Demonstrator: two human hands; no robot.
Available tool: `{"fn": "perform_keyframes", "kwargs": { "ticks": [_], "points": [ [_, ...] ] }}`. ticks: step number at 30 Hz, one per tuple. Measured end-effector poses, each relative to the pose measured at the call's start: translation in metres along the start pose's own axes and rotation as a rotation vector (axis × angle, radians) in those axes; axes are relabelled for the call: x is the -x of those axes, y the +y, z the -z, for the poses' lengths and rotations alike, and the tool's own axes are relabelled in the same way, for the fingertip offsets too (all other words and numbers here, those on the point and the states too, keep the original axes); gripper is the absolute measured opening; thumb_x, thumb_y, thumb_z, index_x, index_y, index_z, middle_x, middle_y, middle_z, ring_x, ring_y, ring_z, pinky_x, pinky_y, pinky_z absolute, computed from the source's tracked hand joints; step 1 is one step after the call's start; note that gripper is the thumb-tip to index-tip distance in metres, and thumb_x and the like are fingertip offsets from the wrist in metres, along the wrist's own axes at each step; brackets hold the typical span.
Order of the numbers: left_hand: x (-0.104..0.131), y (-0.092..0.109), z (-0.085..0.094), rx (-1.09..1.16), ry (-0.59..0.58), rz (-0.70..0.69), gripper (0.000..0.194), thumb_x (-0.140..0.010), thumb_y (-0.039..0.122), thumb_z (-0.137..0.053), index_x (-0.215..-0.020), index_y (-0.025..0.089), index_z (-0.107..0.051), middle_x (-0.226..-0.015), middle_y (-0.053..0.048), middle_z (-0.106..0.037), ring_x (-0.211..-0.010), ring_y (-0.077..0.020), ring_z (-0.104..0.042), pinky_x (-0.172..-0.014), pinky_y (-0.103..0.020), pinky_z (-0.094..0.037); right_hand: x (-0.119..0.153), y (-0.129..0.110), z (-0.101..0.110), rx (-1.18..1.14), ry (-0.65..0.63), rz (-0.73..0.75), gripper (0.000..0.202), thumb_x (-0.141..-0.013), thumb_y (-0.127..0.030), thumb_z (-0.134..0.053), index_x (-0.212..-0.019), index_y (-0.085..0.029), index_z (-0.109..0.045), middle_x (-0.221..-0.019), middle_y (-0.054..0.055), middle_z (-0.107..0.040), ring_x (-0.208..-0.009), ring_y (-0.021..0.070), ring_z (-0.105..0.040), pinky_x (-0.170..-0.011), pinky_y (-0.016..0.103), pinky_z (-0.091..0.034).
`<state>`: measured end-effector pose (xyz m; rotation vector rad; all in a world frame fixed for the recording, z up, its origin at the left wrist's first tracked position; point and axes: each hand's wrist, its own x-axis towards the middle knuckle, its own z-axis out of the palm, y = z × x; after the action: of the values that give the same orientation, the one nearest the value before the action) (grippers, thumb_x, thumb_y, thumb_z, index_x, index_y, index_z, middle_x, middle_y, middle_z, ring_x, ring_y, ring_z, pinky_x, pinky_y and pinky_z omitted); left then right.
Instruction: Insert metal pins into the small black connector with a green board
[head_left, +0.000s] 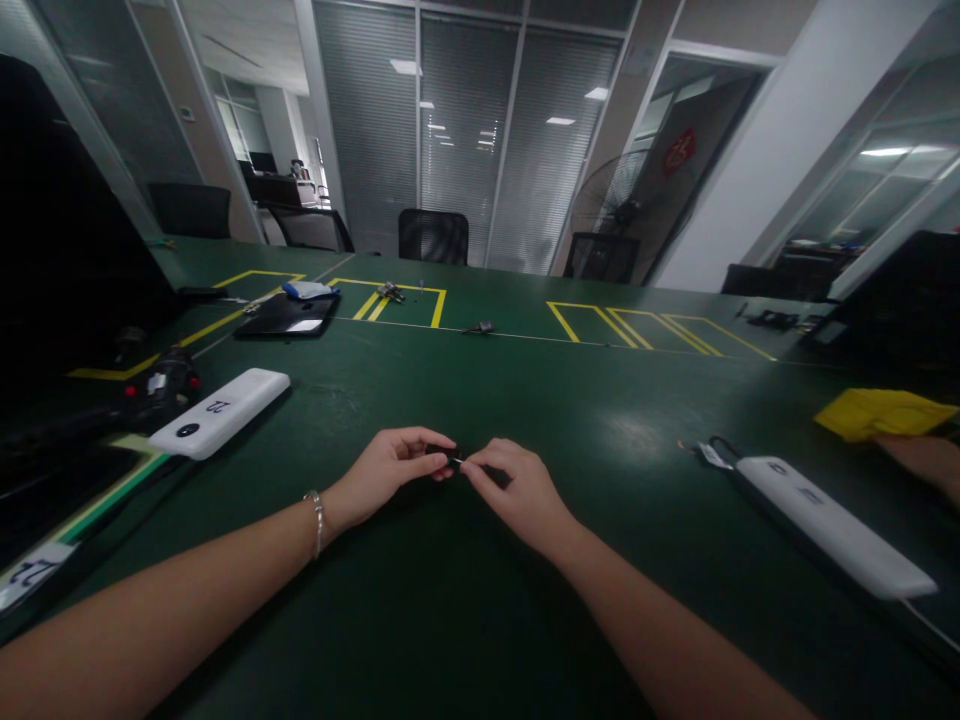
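Observation:
Over the middle of the green table (420, 620), my two hands meet almost fingertip to fingertip. My left hand (394, 468), with a bracelet at the wrist, pinches a small dark piece (452, 455) between thumb and fingers. Its kind is too small and too covered to make out. From the left, a thin pale tip (458, 460) reaches to my right hand (521, 485), whose thumb and forefinger are pinched together on it. Whether the tip is part of the dark piece I cannot tell.
A white power bank (225, 412) marked 22 lies left; another white power bank (832, 525) lies right. Farther back are a black tablet (281, 315), small metal parts (390, 292) and yellow tape outlines (439, 310). At far right, another person's hand (922, 462) touches a yellow cloth (874, 415).

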<state>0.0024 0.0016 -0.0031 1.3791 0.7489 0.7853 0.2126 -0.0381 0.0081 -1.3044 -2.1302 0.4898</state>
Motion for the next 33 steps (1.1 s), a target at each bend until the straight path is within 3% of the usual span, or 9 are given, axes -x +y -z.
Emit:
{"fn": "perform_keyframes", "kwargs": {
  "ticks": [12,20,26,33],
  "points": [
    [-0.0010,-0.0029,-0.0022,0.036,0.014,0.008,0.024,-0.083,0.022,-0.067,-0.106,0.015,-0.066,-0.091,-0.006,-0.071,-0.083,-0.0171,-0.065,-0.081,-0.034,-0.051,0.0006,0.0009,-0.0018,-0.029,0.000,-0.015,0.019,-0.093,-0.029,-0.054,-0.092,-0.024,-0.072,-0.083,0.002,-0.067,-0.078,0.0176,-0.060,-0.070,0.030,-0.046],
    [0.0008,0.0004,-0.0049,0.101,0.121,-0.059,0.025,-0.087,0.020,-0.063,-0.108,0.022,-0.051,-0.098,-0.001,-0.062,-0.095,-0.0190,-0.066,-0.090,-0.037,-0.049,-0.0014,0.0003,0.0002,-0.023,0.059,-0.059,0.020,-0.094,-0.028,-0.053,-0.089,-0.022,-0.071,-0.080,0.003,-0.066,-0.076,0.0178,-0.061,-0.065,0.029,-0.044],
    [-0.0005,-0.0016,-0.0012,-0.141,0.210,-0.067,0.020,-0.082,0.023,-0.067,-0.096,0.019,-0.053,-0.091,0.000,-0.059,-0.087,-0.0178,-0.062,-0.080,-0.033,-0.049,-0.0005,0.0012,-0.0004,-0.065,0.057,-0.075,0.018,-0.093,-0.028,-0.054,-0.089,-0.022,-0.070,-0.083,0.002,-0.066,-0.078,0.0177,-0.061,-0.068,0.029,-0.046],
    [0.0003,0.0009,-0.0021,-0.289,0.111,-0.083,0.023,-0.084,0.027,-0.064,-0.105,0.018,-0.062,-0.095,-0.003,-0.063,-0.089,-0.0196,-0.060,-0.082,-0.035,-0.048,0.0003,0.0009,0.0000,-0.091,0.052,-0.076,0.018,-0.093,-0.027,-0.054,-0.089,-0.022,-0.071,-0.082,0.002,-0.065,-0.077,0.0169,-0.060,-0.066,0.028,-0.044]
  ]
}}
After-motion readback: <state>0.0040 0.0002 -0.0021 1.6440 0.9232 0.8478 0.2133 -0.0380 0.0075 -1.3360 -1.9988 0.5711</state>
